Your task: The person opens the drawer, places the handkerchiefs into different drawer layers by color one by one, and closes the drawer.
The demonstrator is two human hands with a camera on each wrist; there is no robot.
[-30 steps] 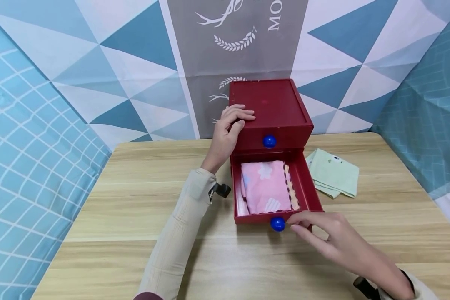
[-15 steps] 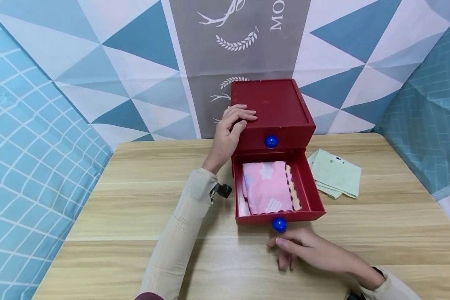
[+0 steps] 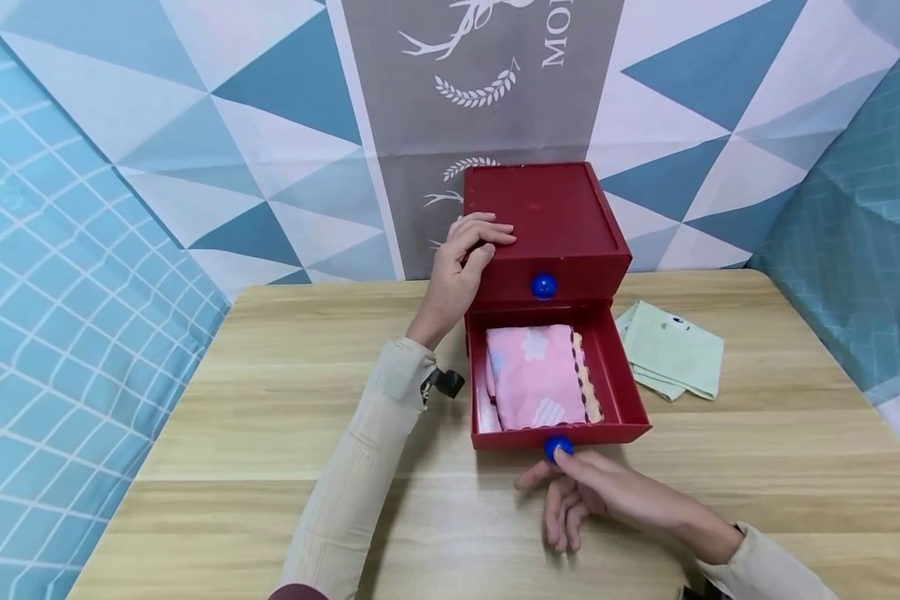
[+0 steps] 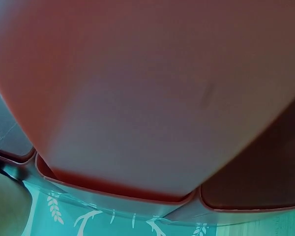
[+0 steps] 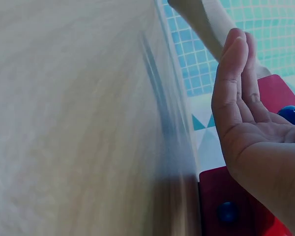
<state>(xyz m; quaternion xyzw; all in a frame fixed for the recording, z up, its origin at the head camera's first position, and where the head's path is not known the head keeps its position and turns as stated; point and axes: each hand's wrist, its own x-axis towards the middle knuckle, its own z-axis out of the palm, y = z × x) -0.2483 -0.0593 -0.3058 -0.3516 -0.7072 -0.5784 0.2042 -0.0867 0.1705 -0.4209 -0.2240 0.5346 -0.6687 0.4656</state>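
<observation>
A small red drawer cabinet point(image 3: 536, 212) stands at the back of the table, its upper drawer closed with a blue knob point(image 3: 543, 286). The lower drawer point(image 3: 630, 396) is pulled out; a folded pink cloth point(image 3: 536, 375) with cloud shapes lies in it. My left hand point(image 3: 461, 267) rests on the cabinet's top at the left front edge, fingers extended. At the lower drawer's blue knob point(image 3: 557, 446), the thumb of my right hand point(image 3: 596, 492) touches the front, while the index finger extends below and left of it. In the right wrist view, the other fingers point(image 5: 229, 93) look fairly straight.
Right of the cabinet, a folded light green cloth point(image 3: 671, 350) lies on the wooden table point(image 3: 292, 400). Patterned wall sheets point(image 3: 285, 108) stand behind and at both sides. Red cabinet surfaces point(image 4: 137, 98) fill most of the left wrist view.
My right hand has moved left from the drawer's front right corner, passed below the knob, and brought its thumb to it. The left hand and the drawer have stayed in place.
</observation>
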